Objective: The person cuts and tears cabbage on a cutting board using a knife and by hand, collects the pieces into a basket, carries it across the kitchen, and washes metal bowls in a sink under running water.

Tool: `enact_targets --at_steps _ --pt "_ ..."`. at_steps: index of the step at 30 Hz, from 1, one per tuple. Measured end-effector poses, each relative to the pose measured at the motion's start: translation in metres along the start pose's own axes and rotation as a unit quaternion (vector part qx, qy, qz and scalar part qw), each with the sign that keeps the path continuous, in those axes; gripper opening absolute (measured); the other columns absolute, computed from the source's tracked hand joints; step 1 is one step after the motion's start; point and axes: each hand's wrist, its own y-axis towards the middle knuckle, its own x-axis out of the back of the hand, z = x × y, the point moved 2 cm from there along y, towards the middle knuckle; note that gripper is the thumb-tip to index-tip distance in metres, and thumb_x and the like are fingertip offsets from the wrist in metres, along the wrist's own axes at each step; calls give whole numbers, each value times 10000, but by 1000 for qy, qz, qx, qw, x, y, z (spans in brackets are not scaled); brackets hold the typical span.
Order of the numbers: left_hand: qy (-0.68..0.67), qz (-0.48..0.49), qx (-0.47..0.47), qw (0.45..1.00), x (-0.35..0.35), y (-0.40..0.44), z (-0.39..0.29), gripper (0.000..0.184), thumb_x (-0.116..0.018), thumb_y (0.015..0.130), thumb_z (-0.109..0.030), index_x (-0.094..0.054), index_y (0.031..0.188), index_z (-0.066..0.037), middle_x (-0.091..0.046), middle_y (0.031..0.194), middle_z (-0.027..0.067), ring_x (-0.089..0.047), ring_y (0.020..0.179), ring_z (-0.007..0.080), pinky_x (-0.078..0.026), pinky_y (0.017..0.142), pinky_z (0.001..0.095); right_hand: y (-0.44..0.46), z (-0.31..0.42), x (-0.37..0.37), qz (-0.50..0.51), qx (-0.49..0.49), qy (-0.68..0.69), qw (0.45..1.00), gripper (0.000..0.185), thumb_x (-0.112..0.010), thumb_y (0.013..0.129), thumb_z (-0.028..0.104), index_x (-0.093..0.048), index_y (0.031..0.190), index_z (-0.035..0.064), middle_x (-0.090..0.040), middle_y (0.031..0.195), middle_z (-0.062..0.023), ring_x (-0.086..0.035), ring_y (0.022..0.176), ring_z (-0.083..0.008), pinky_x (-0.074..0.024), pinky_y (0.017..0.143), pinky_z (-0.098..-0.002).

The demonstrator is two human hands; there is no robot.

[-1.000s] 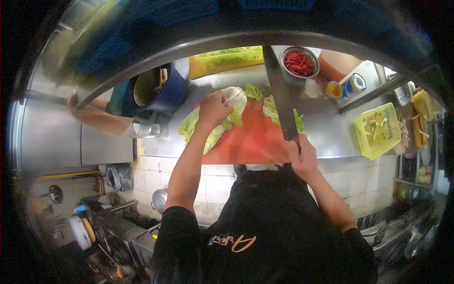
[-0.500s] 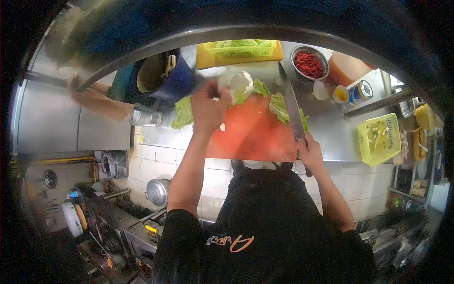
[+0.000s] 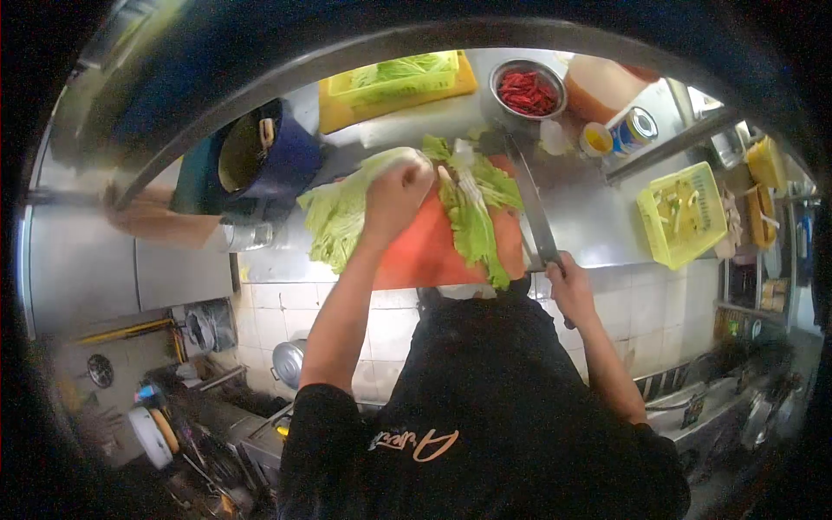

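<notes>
A napa cabbage [image 3: 340,212] lies over the left side of the orange cutting board [image 3: 414,260], its leafy end spread to the left. My left hand [image 3: 400,195] is closed at its pale stem end. Loose cabbage leaves [image 3: 471,204] lie on the board to the right of this hand, some hanging toward the front edge. My right hand [image 3: 572,290] is wrapped round the handle of a long knife [image 3: 535,204]. The blade points away from me along the board's right edge, apart from the cabbage in my left hand.
Behind the board is a yellow-green basket of leaves [image 3: 394,76] on a yellow board [image 3: 471,78]. A blue bucket [image 3: 290,143] stands left, a steel bowl of red chillies [image 3: 529,91] and a can [image 3: 637,130] right. Another yellow basket [image 3: 685,212] sits far right. A metal rail [image 3: 416,36] crosses above.
The cabbage now rests leafy end left, where my left hand held up a white, rounded piece before. More loose leaves cover the board. The knife stays in my right hand.
</notes>
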Motion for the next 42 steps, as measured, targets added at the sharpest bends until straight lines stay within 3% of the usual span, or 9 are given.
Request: enact_targets --at_steps 2,5,7,10,15,21,28,37,42 --pt "56 83 123 987 -31 -41 -2 437 -654 799 -424 -623 998 -37 -661 935 170 -644 879 339 -503 770 419 -7 -2 3 -3 -9 -9 1000 176 -516 919 164 -564 995 12 -576 709 -199 -574 640 -341 -442 594 -397" --pt "144 131 -4 981 -69 -70 -14 498 -646 799 -405 -568 1081 -2 -641 934 205 -629 873 375 -500 776 439 -13 13 8 5 -1 -31 1000 181 -518 913 168 -565 994 13 -588 762 -209 -587 688 -367 -448 616 -425" --pt "182 140 87 969 -91 -80 -6 536 -655 790 -343 -529 1163 21 -630 956 223 -623 880 389 -496 788 455 -16 16 9 18 45 -66 997 181 -516 911 169 -562 993 14 -593 803 -217 -592 722 -390 -451 635 -456" --pt "175 104 25 979 -101 -80 30 569 -653 764 -241 -467 1237 17 -604 1019 236 -601 942 391 -476 836 473 -15 16 10 48 122 -144 981 177 -508 910 167 -554 997 21 -593 848 -228 -588 764 -421 -450 664 -500" --pt "218 28 -12 976 -56 -77 38 471 -637 764 -195 -505 1164 14 -575 1050 233 -558 1016 375 -452 878 460 -19 18 15 36 81 -220 971 166 -497 916 169 -536 998 29 -587 837 -226 -581 776 -435 -457 664 -514" --pt "219 28 -36 975 -59 -95 44 310 -617 809 -221 -558 1039 -22 -577 1005 192 -566 969 355 -463 823 455 -46 84 33 11 244 -131 961 169 -479 928 167 -505 994 14 -574 887 -229 -586 746 -436 -482 629 -507" --pt "268 73 -85 957 -67 -116 52 227 -599 774 -109 -577 998 -80 -554 962 154 -562 940 344 -457 771 456 -6 30 6 172 112 -327 922 114 -426 898 124 -442 922 14 -603 836 -277 -592 701 -464 -479 604 -543" --pt "223 96 -190 951 -64 -159 52 379 -643 736 -80 -589 1111 -89 -544 1097 135 -517 1057 312 -429 866 437 -8 32 19 71 72 -242 965 144 -453 922 162 -442 928 19 -586 795 -272 -569 742 -490 -435 636 -555" --pt "156 93 -68 981 -64 -172 74 338 -675 750 -139 -603 1073 -71 -545 1038 127 -529 983 308 -423 825 446 -23 28 16 173 152 -197 953 137 -477 924 179 -471 937 43 -592 852 -246 -572 774 -469 -435 647 -545"
